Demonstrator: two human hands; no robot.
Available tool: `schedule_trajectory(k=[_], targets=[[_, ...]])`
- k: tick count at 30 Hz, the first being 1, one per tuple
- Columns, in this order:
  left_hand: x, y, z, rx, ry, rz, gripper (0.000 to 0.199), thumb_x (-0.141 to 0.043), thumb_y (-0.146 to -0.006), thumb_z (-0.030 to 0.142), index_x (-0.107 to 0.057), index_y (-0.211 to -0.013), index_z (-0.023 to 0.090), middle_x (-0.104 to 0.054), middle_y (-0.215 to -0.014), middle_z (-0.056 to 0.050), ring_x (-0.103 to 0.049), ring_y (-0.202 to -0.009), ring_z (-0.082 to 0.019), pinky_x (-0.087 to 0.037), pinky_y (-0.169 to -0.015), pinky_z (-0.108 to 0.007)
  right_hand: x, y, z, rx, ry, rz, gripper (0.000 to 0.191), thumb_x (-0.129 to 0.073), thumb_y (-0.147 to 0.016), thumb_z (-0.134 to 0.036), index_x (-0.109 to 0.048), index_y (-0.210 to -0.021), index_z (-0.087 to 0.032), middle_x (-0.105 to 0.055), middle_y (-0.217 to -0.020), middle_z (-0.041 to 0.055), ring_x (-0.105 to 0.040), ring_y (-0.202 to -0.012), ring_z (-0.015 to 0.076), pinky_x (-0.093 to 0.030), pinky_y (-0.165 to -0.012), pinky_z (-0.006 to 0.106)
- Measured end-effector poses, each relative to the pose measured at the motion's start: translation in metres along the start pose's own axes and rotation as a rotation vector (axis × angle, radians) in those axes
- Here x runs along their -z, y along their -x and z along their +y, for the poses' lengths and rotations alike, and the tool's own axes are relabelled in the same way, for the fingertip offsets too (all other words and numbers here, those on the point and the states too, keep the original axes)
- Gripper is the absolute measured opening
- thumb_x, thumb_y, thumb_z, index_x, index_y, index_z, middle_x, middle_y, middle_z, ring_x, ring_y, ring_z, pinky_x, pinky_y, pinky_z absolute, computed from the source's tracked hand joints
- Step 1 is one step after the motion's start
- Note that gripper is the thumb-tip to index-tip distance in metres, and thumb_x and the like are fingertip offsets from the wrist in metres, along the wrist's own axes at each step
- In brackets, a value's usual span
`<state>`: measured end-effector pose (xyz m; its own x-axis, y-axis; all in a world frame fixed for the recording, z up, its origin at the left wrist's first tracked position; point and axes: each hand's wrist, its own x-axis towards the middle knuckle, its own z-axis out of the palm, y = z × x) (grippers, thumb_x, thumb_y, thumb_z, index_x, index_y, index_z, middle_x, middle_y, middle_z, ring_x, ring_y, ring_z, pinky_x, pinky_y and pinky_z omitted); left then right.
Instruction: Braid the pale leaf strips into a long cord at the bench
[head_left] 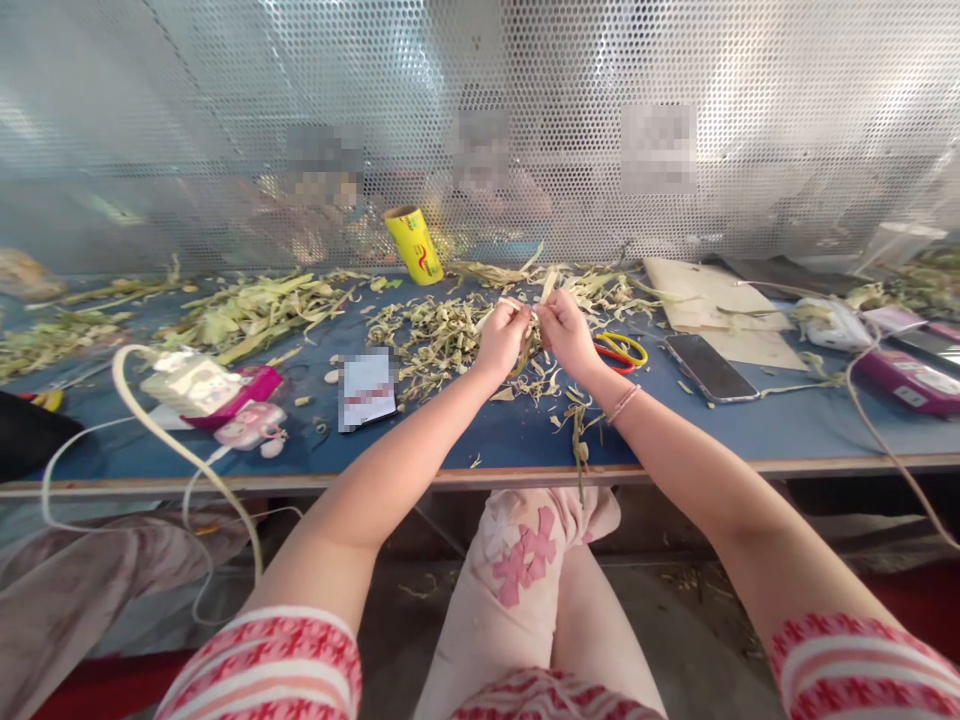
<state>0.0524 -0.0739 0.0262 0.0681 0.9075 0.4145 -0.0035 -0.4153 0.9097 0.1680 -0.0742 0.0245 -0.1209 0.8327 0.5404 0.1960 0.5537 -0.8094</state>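
Observation:
Over the middle of the blue table, my left hand and my right hand meet with their fingertips pinched together. Between them is a pale dried plant piece, its flat end sticking up past my right fingers. Most of it is hidden by the fingers, so its exact kind cannot be made out. A heap of short, curled greenish-yellow plant bits lies under and left of my left hand. Beside my right wrist are yellow and red rings, looking like bands.
Longer plant stalks are heaped at left. A yellow tube stands at the perforated metal screen. Phones lie either side, one lit, one dark. Cardboard, a purple device and cables flank the work area.

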Motion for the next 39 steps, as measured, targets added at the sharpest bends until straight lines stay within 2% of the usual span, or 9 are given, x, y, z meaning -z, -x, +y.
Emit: schedule_trajectory(k=[7, 13, 18, 21, 24, 26, 31, 35, 39], targets=[[-0.002, -0.004, -0.006, 0.02, 0.045, 0.051, 0.029, -0.053, -0.085, 0.041, -0.038, -0.071, 0.021, -0.027, -0.049, 0.008, -0.028, -0.042, -0.007, -0.024, -0.047, -0.023, 0.001, 0.001, 0.003, -0.013, -0.024, -0.045, 0.016, -0.042, -0.089, -0.041, -0.04, -0.089, -0.025, -0.035, -0.06, -0.0037, -0.033, -0.052, 0.0115, -0.03, -0.047, 0.025], [-0.002, 0.0, 0.002, 0.043, 0.104, -0.021, 0.031, -0.054, -0.083, 0.043, -0.037, -0.07, 0.021, -0.026, -0.049, 0.009, -0.026, -0.041, -0.006, -0.022, -0.045, -0.022, -0.005, 0.0, 0.001, -0.162, -0.31, 0.038, 0.018, -0.046, -0.087, -0.036, -0.032, -0.08, -0.025, -0.026, -0.051, -0.0078, -0.025, -0.042, 0.0088, -0.023, -0.041, 0.023], [-0.001, 0.0, 0.001, 0.11, 0.222, -0.096, 0.027, -0.053, -0.084, 0.039, -0.04, -0.069, 0.02, -0.025, -0.047, 0.009, -0.024, -0.039, -0.005, -0.022, -0.042, -0.021, -0.001, -0.002, -0.001, -0.202, -0.416, -0.004, 0.031, -0.056, -0.081, -0.045, -0.033, -0.076, -0.025, -0.024, -0.048, -0.0103, -0.021, -0.038, 0.0061, -0.019, -0.038, 0.021], [0.003, -0.004, -0.002, 0.059, 0.07, -0.116, 0.027, -0.054, -0.083, 0.036, -0.047, -0.065, 0.018, -0.04, -0.049, 0.006, -0.034, -0.042, -0.005, -0.028, -0.045, -0.021, 0.01, -0.004, 0.004, -0.242, -0.417, -0.07, 0.036, -0.063, -0.075, -0.048, -0.036, -0.074, -0.024, -0.028, -0.047, -0.0108, -0.022, -0.039, 0.0046, -0.017, -0.038, 0.019], [0.008, -0.009, -0.004, -0.039, -0.111, -0.139, 0.024, -0.06, -0.079, 0.032, -0.057, -0.064, 0.014, -0.06, -0.067, -0.001, -0.049, -0.055, -0.007, -0.038, -0.054, -0.021, 0.021, -0.007, 0.011, -0.31, -0.461, -0.157, 0.037, -0.069, -0.07, -0.044, -0.04, -0.072, -0.021, -0.026, -0.046, -0.0114, -0.02, -0.04, 0.0032, -0.014, -0.039, 0.017], [0.01, -0.011, -0.005, -0.08, -0.142, -0.17, 0.021, -0.063, -0.077, 0.031, -0.062, -0.067, 0.013, -0.065, -0.077, -0.003, -0.055, -0.064, -0.009, -0.041, -0.062, -0.022, 0.027, -0.007, 0.013, -0.353, -0.51, -0.196, 0.036, -0.071, -0.068, -0.041, -0.042, -0.071, -0.02, -0.026, -0.046, -0.0117, -0.02, -0.04, 0.0025, -0.014, -0.039, 0.016], [0.01, -0.01, -0.007, 0.04, 0.057, -0.255, 0.022, -0.067, -0.074, 0.034, -0.067, -0.082, 0.013, -0.067, -0.078, -0.004, -0.056, -0.066, -0.009, -0.045, -0.065, -0.024, 0.03, -0.008, 0.011, -0.402, -0.615, -0.24, 0.032, -0.07, -0.072, -0.036, -0.043, -0.072, -0.019, -0.026, -0.047, -0.0113, -0.02, -0.04, 0.0018, -0.018, -0.039, 0.015], [0.009, -0.006, -0.005, 0.109, 0.25, -0.307, 0.023, -0.069, -0.072, 0.034, -0.067, -0.081, 0.014, -0.067, -0.08, -0.003, -0.055, -0.066, -0.006, -0.046, -0.066, -0.023, 0.029, -0.008, 0.011, -0.4, -0.639, -0.204, 0.029, -0.07, -0.073, -0.032, -0.045, -0.072, -0.018, -0.027, -0.049, -0.0106, -0.02, -0.04, 0.0013, -0.017, -0.037, 0.015], [0.009, -0.004, -0.003, 0.142, 0.336, -0.35, 0.027, -0.071, -0.07, 0.038, -0.068, -0.081, 0.014, -0.066, -0.077, -0.003, -0.055, -0.065, -0.005, -0.045, -0.065, -0.022, 0.029, -0.008, 0.012, -0.391, -0.648, -0.202, 0.029, -0.071, -0.072, -0.033, -0.047, -0.071, -0.018, -0.029, -0.05, -0.0097, -0.022, -0.04, 0.0014, -0.018, -0.037, 0.015]])
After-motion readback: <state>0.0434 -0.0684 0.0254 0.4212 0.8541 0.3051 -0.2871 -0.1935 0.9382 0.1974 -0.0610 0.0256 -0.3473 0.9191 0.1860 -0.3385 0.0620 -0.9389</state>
